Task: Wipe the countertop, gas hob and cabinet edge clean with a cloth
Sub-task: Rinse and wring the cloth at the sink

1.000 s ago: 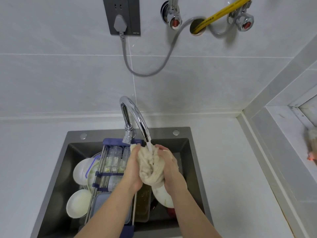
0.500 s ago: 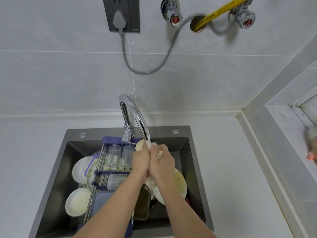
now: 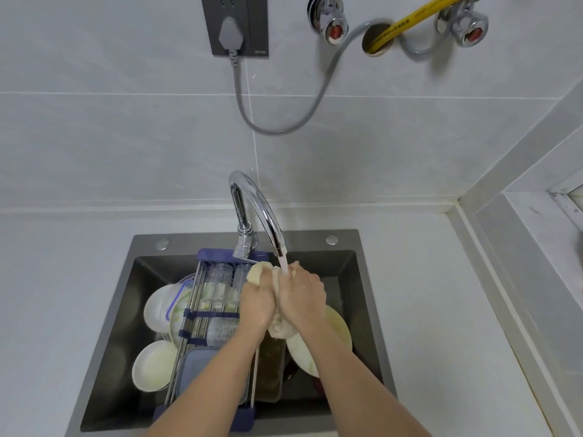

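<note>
Left hand (image 3: 257,302) and right hand (image 3: 302,299): both reach over the sink (image 3: 372,310), pressed together side by side, fingers curled around one cloth (image 3: 279,326) squeezed between the palms.

Cloth: cream, bunched into a long roll. Long axis runs near to far between the hands; the near end bulges out below the wrists, the far end pokes out past the left fingers toward the tap (image 3: 262,209). Held above the sink, clear of the countertop (image 3: 441,310).

Below the grip: a pale plate (image 3: 339,332) tilted in the sink, partly hidden by the right forearm.

Left of the grip: a rack (image 3: 202,313) with blue ends spanning the sink near to far, clear glasses (image 3: 217,285) lying on it; further left, white bowls (image 3: 151,365) stacked under and beside the rack.

Just beyond the grip: water (image 3: 284,264) falling from the tap spout onto the far end of the cloth between the hands.

Further beyond: tiled wall, a dark socket (image 3: 235,25) with a grey plug and cable (image 3: 284,127) looping right, two chrome valves (image 3: 329,22) and a yellow hose (image 3: 410,18).

Right of the grip: white countertop running to a corner.
</note>
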Motion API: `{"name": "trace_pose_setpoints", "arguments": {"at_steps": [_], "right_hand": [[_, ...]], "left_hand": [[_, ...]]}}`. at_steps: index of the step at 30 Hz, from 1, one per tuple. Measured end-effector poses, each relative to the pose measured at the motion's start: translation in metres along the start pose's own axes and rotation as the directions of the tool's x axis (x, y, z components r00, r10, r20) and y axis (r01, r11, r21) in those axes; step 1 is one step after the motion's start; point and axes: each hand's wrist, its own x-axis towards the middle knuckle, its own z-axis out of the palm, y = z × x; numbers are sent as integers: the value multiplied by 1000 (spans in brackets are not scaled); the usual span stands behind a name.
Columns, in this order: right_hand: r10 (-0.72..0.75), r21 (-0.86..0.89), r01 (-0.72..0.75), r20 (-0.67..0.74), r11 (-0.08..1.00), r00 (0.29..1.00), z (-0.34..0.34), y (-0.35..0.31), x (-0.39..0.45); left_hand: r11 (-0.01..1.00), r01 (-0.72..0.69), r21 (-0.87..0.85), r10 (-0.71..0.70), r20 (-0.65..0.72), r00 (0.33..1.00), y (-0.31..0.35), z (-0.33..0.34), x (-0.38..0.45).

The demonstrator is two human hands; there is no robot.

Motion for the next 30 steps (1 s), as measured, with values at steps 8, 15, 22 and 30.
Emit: {"name": "trace_pose_setpoints", "arguments": {"at_steps": [8,15,22,30], "right_hand": [[309,748,-602,524,279,794,17,8,3],[197,668,-419,384,615,902,20,-9,15],[74,620,-75,28,781,997,12,-17,-15],[93,323,-20,-212,946,973,1,5,-12]], "left_hand": [[850,286,-443,-237,163,958,9,-17,-3],[842,240,-483,-219,100,971,19,-31,6],[948,94,-304,-97,6,995,32,-5,-9],[997,59,-57,-58,22,998,29,19,0]]}}
